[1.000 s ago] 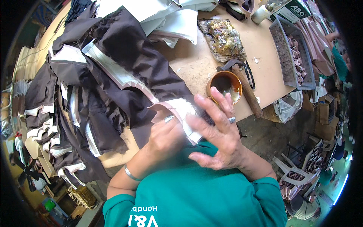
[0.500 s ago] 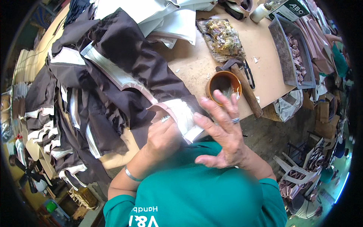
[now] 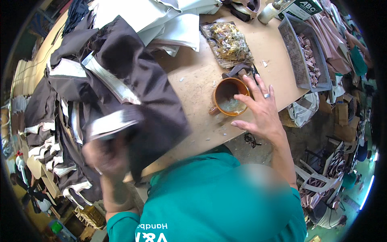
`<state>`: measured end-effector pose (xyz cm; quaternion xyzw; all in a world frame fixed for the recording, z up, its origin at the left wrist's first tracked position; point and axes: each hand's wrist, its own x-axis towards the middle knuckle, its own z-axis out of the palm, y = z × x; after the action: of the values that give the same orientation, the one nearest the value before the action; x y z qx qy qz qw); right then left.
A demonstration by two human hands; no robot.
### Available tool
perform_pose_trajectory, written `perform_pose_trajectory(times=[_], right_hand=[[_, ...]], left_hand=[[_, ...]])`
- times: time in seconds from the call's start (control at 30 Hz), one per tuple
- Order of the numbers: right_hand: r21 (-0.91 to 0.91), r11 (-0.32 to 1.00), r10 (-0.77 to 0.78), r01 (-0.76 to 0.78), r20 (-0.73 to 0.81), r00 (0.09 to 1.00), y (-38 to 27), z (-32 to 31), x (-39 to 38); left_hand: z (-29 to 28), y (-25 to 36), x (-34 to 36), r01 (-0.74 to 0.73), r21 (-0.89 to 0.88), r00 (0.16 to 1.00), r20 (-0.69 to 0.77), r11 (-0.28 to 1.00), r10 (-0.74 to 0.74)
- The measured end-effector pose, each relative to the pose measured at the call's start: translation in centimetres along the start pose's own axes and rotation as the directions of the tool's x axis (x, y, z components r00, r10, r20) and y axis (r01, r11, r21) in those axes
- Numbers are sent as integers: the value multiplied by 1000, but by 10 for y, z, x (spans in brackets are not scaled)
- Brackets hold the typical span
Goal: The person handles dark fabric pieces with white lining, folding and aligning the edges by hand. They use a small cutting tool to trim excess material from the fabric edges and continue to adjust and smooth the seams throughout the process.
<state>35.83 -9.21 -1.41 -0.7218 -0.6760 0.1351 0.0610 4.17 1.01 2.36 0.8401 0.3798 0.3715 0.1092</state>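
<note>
My left hand (image 3: 107,155), smeared by motion, is at the lower edge of the dark brown cloth (image 3: 157,101) and seems to grip it. A white-backed strip (image 3: 115,123) of that cloth is blurred just above the hand. My right hand (image 3: 260,109) is open, fingers spread, at the right rim of a brown mug (image 3: 216,97). Inside the mug is a cloudy wet residue. Beyond the fingertips shows the dark head of a hammer-like tool (image 3: 242,69); my hand hides its wooden handle.
A clear bag of yellowish scraps (image 3: 227,44) lies beyond the mug. White sheets (image 3: 177,34) are piled at the far side. A grey basket (image 3: 288,52) of small pink-brown pieces stands at the table's right edge, near a white bottle (image 3: 269,13). Small white scraps dot the table (image 3: 193,86).
My left hand has swung left, and the cloth's white-backed strip has moved left with it. My right hand has moved away from the cloth, up and right to the mug's rim.
</note>
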Motion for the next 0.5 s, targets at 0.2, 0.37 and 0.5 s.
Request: perform_pose_trajectory(times=[0.2,0.37,0.5], right_hand=[[-142,990,-14,22,61,998,-6,7,17],[-13,1000,-27,28,92,995,-1,3,21],[60,998,1,4,-74,997,0,-19,7]], left_hand=[[-113,16,-6,380,-272,826,-331,884,-457],[-60,55,39,26,159,968,244,987,-65],[11,24,55,490,-371,774,602,789,-197]])
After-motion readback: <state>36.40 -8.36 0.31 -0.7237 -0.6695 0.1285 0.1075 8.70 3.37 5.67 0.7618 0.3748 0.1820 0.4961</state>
